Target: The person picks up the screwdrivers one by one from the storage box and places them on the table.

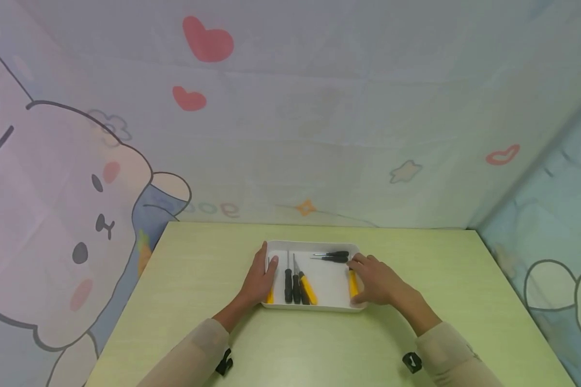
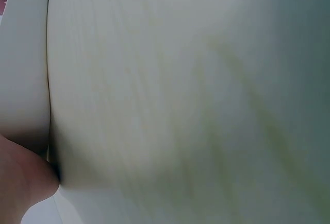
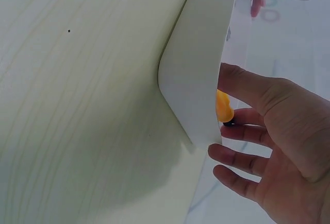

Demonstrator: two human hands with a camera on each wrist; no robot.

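A shallow white tray (image 1: 329, 308) lies on the table with several screwdrivers in it. My left hand (image 1: 261, 277) grips its left end, thumb over the rim and fingers along the outside. My right hand (image 1: 377, 279) holds the right end, its thumb and fingers bent over the rim around a yellow screwdriver handle (image 1: 353, 283); whether they press that handle is unclear. In the right wrist view the handle (image 3: 223, 106) shows between thumb and fingers. Black screwdrivers (image 1: 288, 285) and a yellow one (image 1: 308, 289) stand left of middle. Another yellow handle (image 1: 270, 296) is partly hidden by my left hand.
Two small black-handled screwdrivers (image 1: 336, 259) lie crosswise at the tray's far right. The pale wood-grain table (image 1: 310, 349) reaches back to a patterned cloth backdrop (image 1: 319, 134). More of the cloth (image 1: 557, 269) hangs at the right side.
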